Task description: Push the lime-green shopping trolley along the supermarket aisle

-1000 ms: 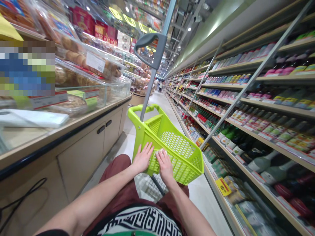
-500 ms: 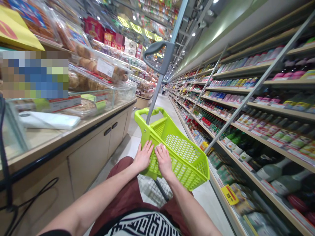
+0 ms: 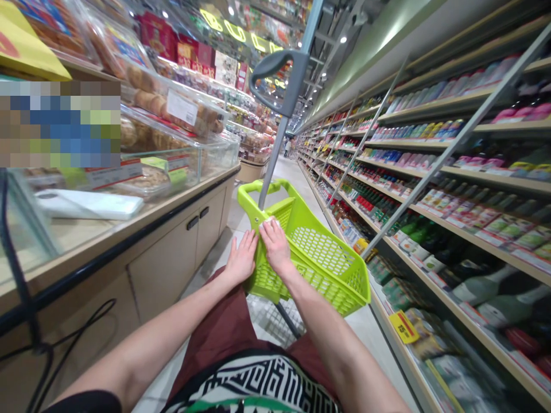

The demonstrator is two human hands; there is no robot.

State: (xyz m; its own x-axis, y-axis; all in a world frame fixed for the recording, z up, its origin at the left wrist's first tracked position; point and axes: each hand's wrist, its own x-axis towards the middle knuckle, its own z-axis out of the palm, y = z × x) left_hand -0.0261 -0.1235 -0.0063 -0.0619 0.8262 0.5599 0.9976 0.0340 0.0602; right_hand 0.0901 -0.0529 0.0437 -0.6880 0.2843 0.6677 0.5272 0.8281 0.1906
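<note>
Wiping entry: green basket (image 3: 327, 258), tilted in the aisle beside the counter (image 3: 129, 232); your right hand (image 3: 275, 246) presses a white cloth (image 3: 267, 220) flat on its rim; left hand (image 3: 241, 259), open, braces the side, so press firmly there

1. A supermarket aisle (image 3: 282, 172) is shown, running far back between stocked fixtures.
2. Long tiered shelves (image 3: 451, 172) on the right are filled with rows of bottles (image 3: 495, 292) and edged with price labels; a yellow price tag (image 3: 403, 327) is hung low.
3. Packaged baked goods (image 3: 172, 109) are displayed in a glass case (image 3: 215, 152) on the left counter (image 3: 172, 246).
4. A green shopping basket (image 3: 318, 258) with a grey pull handle (image 3: 279, 80) is seen in the aisle.
</note>
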